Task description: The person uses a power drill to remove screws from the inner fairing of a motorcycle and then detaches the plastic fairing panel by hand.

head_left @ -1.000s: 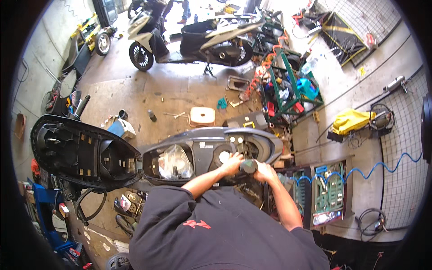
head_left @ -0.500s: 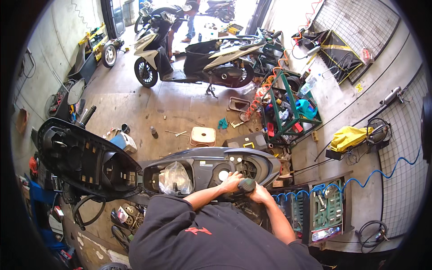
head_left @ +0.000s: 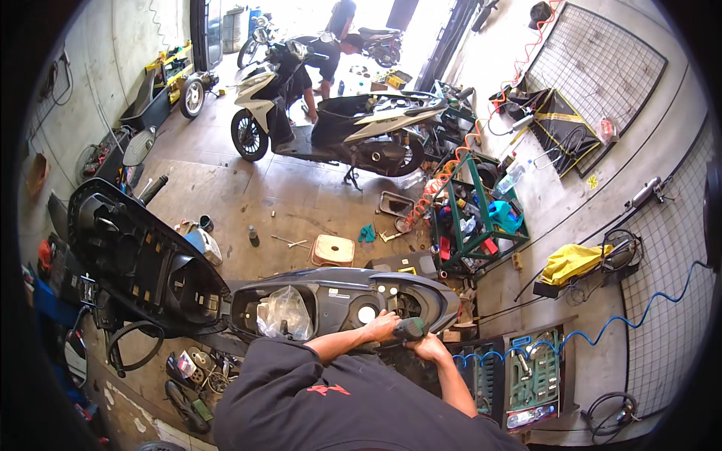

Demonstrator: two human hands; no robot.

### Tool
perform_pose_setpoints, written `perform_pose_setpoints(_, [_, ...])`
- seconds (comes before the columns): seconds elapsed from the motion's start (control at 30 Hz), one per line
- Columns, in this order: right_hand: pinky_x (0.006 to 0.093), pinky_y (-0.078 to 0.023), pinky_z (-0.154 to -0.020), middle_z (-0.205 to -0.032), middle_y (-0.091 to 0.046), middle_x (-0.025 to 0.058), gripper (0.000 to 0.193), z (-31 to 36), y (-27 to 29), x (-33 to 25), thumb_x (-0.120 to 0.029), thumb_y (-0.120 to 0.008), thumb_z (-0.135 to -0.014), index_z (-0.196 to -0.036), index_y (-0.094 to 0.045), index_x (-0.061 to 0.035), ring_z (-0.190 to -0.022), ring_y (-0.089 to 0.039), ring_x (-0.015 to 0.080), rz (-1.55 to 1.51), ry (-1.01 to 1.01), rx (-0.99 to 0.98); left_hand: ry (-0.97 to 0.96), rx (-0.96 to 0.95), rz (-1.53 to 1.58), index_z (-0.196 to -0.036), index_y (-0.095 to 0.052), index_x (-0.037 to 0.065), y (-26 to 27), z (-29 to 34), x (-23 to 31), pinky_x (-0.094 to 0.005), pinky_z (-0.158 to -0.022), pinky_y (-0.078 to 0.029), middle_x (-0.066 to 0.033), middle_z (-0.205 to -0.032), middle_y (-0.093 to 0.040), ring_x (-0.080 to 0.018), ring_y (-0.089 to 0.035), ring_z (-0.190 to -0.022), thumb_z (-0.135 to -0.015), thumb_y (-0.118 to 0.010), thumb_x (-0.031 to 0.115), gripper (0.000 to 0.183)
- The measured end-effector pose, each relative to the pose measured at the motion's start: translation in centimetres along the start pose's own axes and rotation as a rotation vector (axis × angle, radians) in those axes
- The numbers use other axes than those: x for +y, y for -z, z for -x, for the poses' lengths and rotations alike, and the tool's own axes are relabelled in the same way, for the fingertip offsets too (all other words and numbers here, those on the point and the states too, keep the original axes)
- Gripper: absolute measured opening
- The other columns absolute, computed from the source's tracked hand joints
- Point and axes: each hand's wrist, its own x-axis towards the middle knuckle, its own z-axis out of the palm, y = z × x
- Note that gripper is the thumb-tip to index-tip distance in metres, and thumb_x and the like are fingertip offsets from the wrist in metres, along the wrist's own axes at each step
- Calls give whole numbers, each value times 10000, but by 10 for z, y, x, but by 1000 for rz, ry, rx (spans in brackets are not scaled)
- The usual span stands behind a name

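A scooter body (head_left: 338,296) lies across in front of me, with its seat (head_left: 143,263) swung up at the left. My right hand (head_left: 429,346) is closed round a power tool (head_left: 410,328) with a rounded dark green and black end, low over the scooter's rear. Close beside the tool, my left hand (head_left: 382,327) has its fingers curled in at the body's near side; what they grip is hidden. A round white cap (head_left: 366,314) sits just left of that hand. Inside the storage well lies a clear plastic bag (head_left: 286,313).
Open socket sets (head_left: 535,372) lie at my right, crossed by a coiled blue air hose (head_left: 594,335). Beyond the scooter stand a small stool (head_left: 332,250) and a green tool cart (head_left: 481,214). A person (head_left: 323,60) bends behind a white scooter (head_left: 391,124); another stands farther back.
The view has shifted, so the near scooter sits lower in the picture. My left fingers, stretched over the body before, are now curled in. The power tool stays in my right hand.
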Motion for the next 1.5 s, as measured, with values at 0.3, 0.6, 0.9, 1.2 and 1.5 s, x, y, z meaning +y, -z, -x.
perform_pose_setpoints(0.3, [381, -479, -941, -1130, -700, 152, 479, 52, 37, -41, -325, -737, -805, -1223, -650, -109, -1072, -649, 274, -31, 1, 25, -103, -120, 195, -1193, -501, -24, 0, -16, 1, -460, -891, -469, -203, -1184, -553, -390, -559, -1090, -759, -792, 283, 606])
perform_pose_setpoints(0.6, [358, -490, -914, -1211, -659, 70, 496, 85, 39, -23, -194, -762, -837, -1290, -602, -68, -1081, -598, 192, -683, -72, -11, -45, -319, 507, -1185, -495, -4, 62, -1, 22, -487, -764, -477, -243, -967, -639, -418, -623, -905, -927, -641, 371, 478])
perform_pose_setpoints(0.9, [265, -416, -477, -855, -613, -4, 418, 97, 43, -21, -48, -782, -809, -1188, -608, -72, -599, -522, 88, -957, 91, -152, -264, -312, 474, -1238, -565, -42, 126, 19, 23, -437, -925, -486, -255, -1164, -635, -392, -608, -1095, -965, -592, 348, 476])
perform_pose_setpoints(1.2, [269, -428, -501, -796, -619, 9, 304, 65, 44, -21, -134, -767, -841, -1106, -632, -70, -584, -541, 99, -985, 75, -133, 28, -473, 527, -1486, -365, 89, 138, 22, 2, -414, -1019, -440, -280, -1316, -563, -357, -560, -1228, -836, -688, 249, 743])
perform_pose_setpoints(1.5, [309, -436, -487, -885, -682, 47, 392, -9, 49, -77, -187, -740, -834, -1183, -642, -37, -531, -533, 128, -560, -102, 57, 588, -236, 335, -1448, -425, 140, 54, -26, -35, -489, -917, -506, -278, -1141, -649, -422, -633, -1073, -765, -728, 331, 772])
